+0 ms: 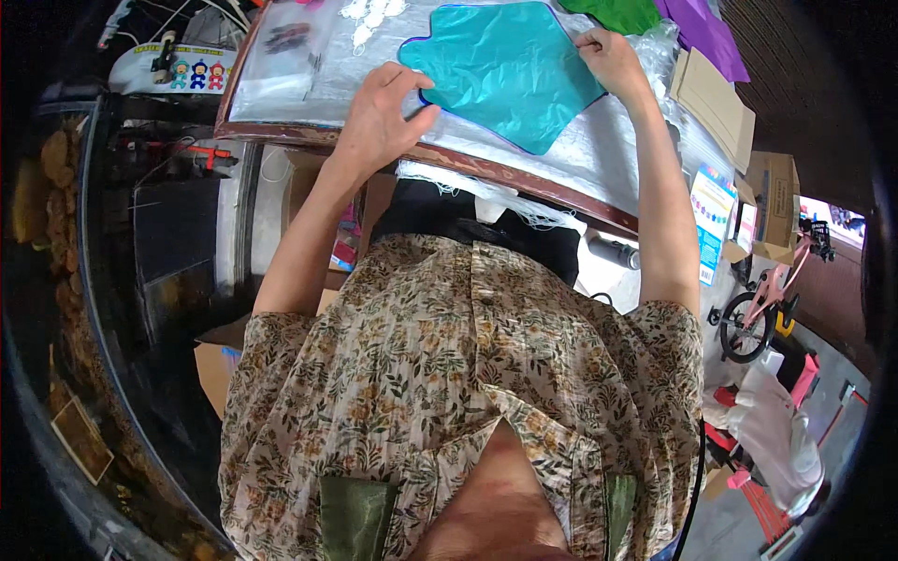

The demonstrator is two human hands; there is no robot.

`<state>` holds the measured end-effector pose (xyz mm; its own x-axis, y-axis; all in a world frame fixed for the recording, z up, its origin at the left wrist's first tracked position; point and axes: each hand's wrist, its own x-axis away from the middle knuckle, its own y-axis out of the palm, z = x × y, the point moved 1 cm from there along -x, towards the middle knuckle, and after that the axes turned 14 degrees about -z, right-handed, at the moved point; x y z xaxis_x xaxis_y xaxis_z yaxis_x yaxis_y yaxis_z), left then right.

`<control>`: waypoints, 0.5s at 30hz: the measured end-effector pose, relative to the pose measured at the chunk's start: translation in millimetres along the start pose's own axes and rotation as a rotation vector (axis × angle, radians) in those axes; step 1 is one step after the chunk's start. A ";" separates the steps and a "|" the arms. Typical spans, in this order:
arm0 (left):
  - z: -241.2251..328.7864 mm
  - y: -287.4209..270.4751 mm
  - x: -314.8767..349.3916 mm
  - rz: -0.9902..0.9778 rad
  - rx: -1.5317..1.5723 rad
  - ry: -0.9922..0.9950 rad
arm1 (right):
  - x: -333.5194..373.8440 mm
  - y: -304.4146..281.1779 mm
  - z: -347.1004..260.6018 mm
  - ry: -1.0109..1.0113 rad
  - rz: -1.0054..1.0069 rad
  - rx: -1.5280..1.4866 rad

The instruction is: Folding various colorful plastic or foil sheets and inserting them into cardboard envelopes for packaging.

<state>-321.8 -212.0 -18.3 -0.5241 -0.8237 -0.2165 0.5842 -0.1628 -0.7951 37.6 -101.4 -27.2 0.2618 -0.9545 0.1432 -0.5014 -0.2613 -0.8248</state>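
A flat teal foil balloon [505, 70] with a dark blue edge and rounded points lies on the table at the top of the head view. My left hand [382, 117] is at its left edge, thumb and fingers apart, the fingertips close to or touching the rim. At the upper right edge, my right hand [614, 64] is closed in a pinch on the foil. Green foil [617, 14] and purple foil [706, 37] lie beyond my right hand, beside crumpled clear plastic [658, 51].
The table [440, 157] has a worn brown edge. Clear bags [295, 47] lie on its left part, brown cardboard pieces [716, 103] on its right. White strings [486, 196] hang at the front. A cardboard box [774, 201] and a pink bicycle [762, 304] stand at the right.
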 end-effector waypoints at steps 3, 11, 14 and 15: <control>-1.7 -2.2 0.4 -0.012 0.023 0.005 | 6.7 -8.4 -3.4 0.008 -0.056 0.010; -33.2 -30.0 -26.1 -0.009 -0.079 0.119 | 66.3 -16.1 -9.6 -0.155 -0.110 0.161; -42.5 -25.3 -42.8 -0.108 -0.139 0.115 | 77.6 -10.2 -8.3 -0.119 -0.085 0.202; -45.6 -25.4 -43.8 -0.107 -0.140 0.115 | 79.4 -8.5 -8.6 -0.119 -0.066 0.181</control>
<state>-341.8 -147.0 -14.5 -0.6504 -0.7372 -0.1832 0.4340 -0.1627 -0.8861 55.6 -176.2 -4.1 0.3898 -0.9097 0.1433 -0.3269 -0.2821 -0.9019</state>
